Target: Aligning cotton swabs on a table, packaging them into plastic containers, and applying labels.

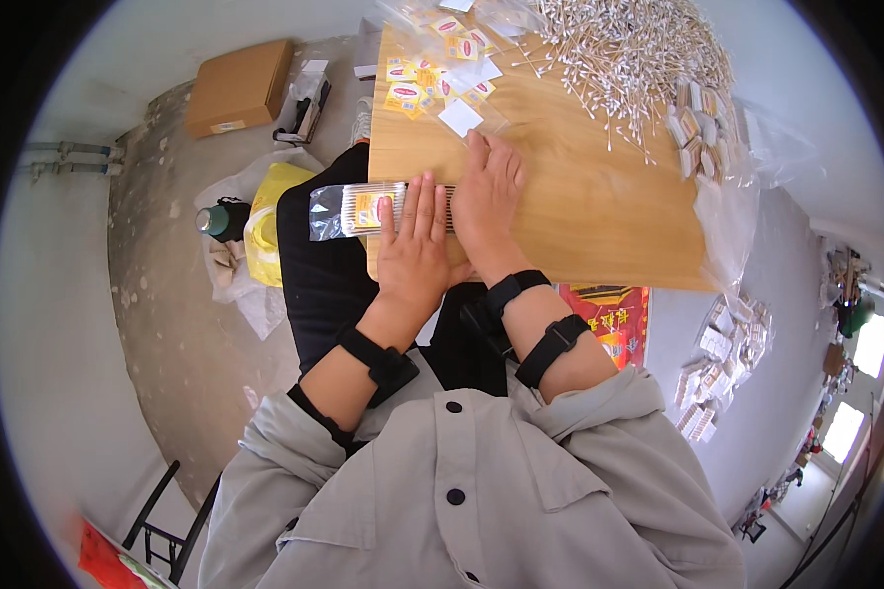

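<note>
A clear plastic packet of cotton swabs point(352, 218) with a yellow-and-white label card point(371, 209) lies across the table's left edge, its loose film end sticking out past it. My left hand point(414, 236) rests flat on the packet, fingers stretched out together over the swabs. Beside it, at the packet's right end, my right hand point(488, 196) is set down with its fingers curled in. The hand covers that end, so whatever is in the fingers is hidden. Above my hands lie several yellow label cards point(408, 93) and a white card point(460, 117).
A large heap of loose cotton swabs point(638, 59) covers the table's far right. Bundled swab packs point(695, 128) sit at the right edge, with more in a clear bag point(722, 353) lower down. A cardboard box point(238, 88), yellow bag point(265, 226) and green-capped bottle point(211, 220) are on the left floor.
</note>
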Demonstrator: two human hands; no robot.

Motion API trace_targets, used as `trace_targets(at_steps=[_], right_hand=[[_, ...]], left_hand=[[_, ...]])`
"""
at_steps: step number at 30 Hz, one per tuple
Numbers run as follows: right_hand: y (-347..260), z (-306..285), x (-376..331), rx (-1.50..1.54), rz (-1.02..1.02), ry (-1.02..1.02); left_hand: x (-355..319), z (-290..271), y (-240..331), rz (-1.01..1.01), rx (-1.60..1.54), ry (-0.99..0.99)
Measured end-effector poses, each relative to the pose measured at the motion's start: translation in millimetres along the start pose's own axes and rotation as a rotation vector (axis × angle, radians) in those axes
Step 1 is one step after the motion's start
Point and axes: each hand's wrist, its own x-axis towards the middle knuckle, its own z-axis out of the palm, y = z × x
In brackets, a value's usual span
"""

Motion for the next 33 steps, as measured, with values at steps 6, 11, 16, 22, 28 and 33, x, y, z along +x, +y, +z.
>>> trace_targets(at_steps=[6,11,16,22,28,33], right_hand=[[4.1,-1.1,0.7,-0.052,0.047,-0.011],[-0.4,0.1,0.1,-0.029,0.019,-0.004],[0.6,-0.6,-0.3,-0.026,0.016,-0.009],[1.0,1.4,0.5,-0.039,0.013,0.002],[1.5,1.2,-0.1,-0.045,0.008,-0.002],[-0.8,3.8,-0.5,-0.049,0.002,0.026]], left_hand=[[8.5,-37.3,-51.5,-0.161,-0.283,0.429],[2.3,-5.6,-121.3,-0.721,-0.893,0.475],[5.4,21.0,-124.3,-0.933,-1.425,0.25],[15.7,23.7,-106.7,-0.91,-1.758,0.302],[16.4,49.1,-111.3,-0.865,-1.957,0.292],[15.3,60.4,-115.1,-0.827,-2.013,0.285]])
